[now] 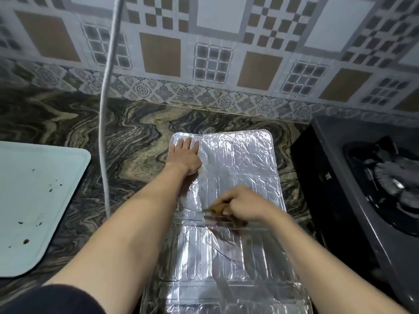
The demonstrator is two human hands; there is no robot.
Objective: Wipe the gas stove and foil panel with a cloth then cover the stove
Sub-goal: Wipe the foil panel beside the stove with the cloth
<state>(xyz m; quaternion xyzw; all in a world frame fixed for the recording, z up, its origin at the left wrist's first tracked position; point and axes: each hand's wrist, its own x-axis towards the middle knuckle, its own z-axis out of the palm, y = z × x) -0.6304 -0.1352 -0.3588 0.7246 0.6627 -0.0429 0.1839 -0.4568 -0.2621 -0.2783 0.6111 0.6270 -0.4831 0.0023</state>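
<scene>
Looking down through the head camera, we see the foil panel (238, 168) lying flat on the marbled countertop (127, 143), its long axis running from the near edge toward the tiled wall (204, 53). Our left hand (184, 155) rests on the panel's far left corner, fingers straight and together, palm down, the heel of the hand at the panel's left edge. Our right hand (243, 203) sits over the middle of the panel with its fingers curled around a brownish cloth (218, 209); the cloth is blurred and touches the foil at a crease crossing the panel. The panel's far edge stops short of the wall, leaving a strip of bare countertop between them. To the right, the gas stove (353, 177) stands near the panel's right edge, with a narrow band of countertop separating the two; its burner (390, 177) appears toward the frame's right margin. To the left, a white cord (105, 123) hangs down to the countertop, and beyond it a pale tray (34, 189) carrying dark specks lies well apart from the panel. A wide stretch of countertop lies between tray and panel.
</scene>
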